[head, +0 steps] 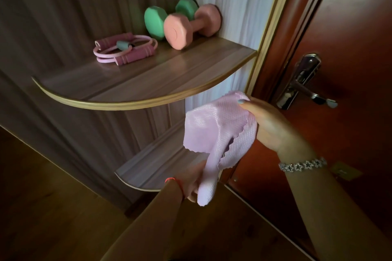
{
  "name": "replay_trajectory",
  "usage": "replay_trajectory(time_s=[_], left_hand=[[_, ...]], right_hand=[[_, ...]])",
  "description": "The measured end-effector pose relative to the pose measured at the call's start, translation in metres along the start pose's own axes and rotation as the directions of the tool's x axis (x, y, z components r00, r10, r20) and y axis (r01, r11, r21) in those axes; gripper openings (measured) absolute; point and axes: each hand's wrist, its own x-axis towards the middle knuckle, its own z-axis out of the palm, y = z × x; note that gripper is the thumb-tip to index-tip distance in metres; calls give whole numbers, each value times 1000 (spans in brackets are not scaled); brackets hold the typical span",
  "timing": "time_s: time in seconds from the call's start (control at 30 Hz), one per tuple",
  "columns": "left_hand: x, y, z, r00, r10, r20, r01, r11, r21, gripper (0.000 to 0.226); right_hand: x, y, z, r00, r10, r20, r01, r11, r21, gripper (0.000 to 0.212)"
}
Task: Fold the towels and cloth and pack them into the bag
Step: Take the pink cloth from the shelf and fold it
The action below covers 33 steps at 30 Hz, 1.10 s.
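Below the shelf (135,103) — cloth (216,133) pinched between right hand (273,127) and left hand (194,180).

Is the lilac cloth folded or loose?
Loose, not folded: the lilac cloth hangs crumpled, with the right hand pinching its top corner and the left hand gripping its lower end.

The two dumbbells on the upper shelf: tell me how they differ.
The pink dumbbell is salmon-coloured, the green dumbbell mint. The pink dumbbell lies in front in full view; the green dumbbell lies behind it, its handle hidden. Both lie on their sides on the shelf, with angular ends.
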Motion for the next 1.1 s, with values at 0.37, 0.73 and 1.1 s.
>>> replay_trajectory(time_s=[0.37,0.73,1.1], left_hand=[[20,-9,-53,994,38,-105,-72,937,-340,41],[16,-32,-118,940,72,-333,-233,848,-476,27],[28,-50,-161,862,128,-490,-353,846,-400,30]], right_hand=[[-6,26,-27,988,-43,-146,19,987,-158,23],[25,104,-32,922,166,-350,-245,950,-192,20],[89,174,-18,930,123,-346,-294,813,-502,41]])
